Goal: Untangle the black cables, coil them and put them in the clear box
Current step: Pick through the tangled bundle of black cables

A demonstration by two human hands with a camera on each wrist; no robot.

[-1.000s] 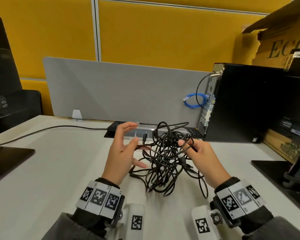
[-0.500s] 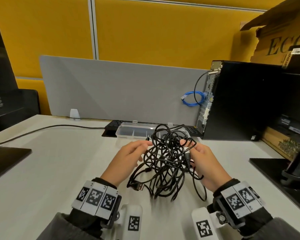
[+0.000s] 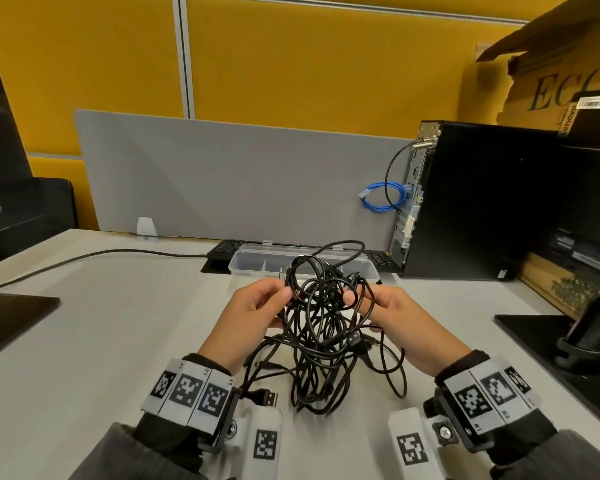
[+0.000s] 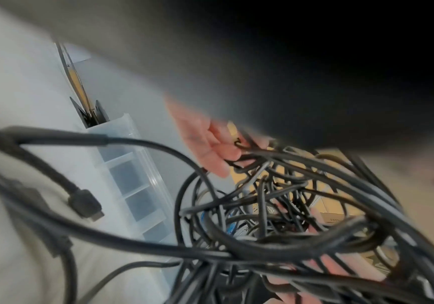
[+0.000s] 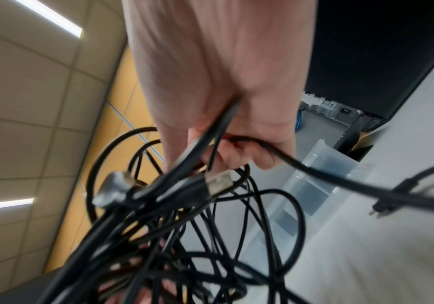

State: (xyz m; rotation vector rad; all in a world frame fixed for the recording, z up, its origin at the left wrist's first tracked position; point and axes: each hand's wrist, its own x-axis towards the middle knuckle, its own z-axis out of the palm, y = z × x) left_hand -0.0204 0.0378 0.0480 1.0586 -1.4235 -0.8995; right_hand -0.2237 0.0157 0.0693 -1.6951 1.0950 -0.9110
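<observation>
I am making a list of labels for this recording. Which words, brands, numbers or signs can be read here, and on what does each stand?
"ECO", cut off by the frame edge: cardboard box.
"enova", first letter hidden: black box.
"L1", "L2": left wrist band.
Barcode sticker on the black box: too small to read.
Right wrist band labels: too blurred.
Square codes on both bands: not readable text.

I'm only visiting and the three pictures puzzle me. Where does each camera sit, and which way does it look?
Head: on the forehead, looking forward and down at the left hand and right hand gripping the black cables above the table; both sleeves show.
Left wrist: along the hand at its fingers.
Right wrist: along the right hand's palm, fingers curled round strands.
All three share the cables and the clear box.
</observation>
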